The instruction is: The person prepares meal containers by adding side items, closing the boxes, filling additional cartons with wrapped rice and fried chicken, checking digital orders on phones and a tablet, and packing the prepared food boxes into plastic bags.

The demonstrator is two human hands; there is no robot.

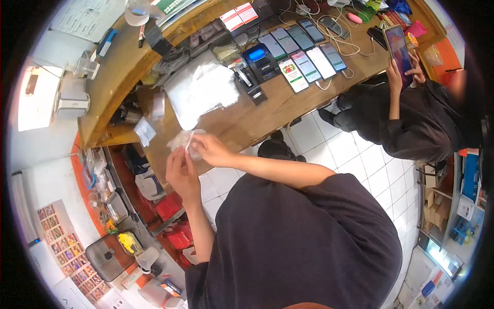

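Observation:
Over the near edge of a wooden counter, my two hands meet at a small clear plastic bag. My left hand holds its lower side with fingers bent upward. My right hand pinches it from the right, thumb and fingers together. What the bag holds cannot be told. Just beyond lies a stack of shiny clear plastic sheets or bags. A small folded white packet rests on the counter left of my hands.
A receipt printer, a black tape dispenser and several smartphones with cables stand along the counter. At the right a co-worker in dark clothes holds a tablet or large phone. Metal trays line the left side.

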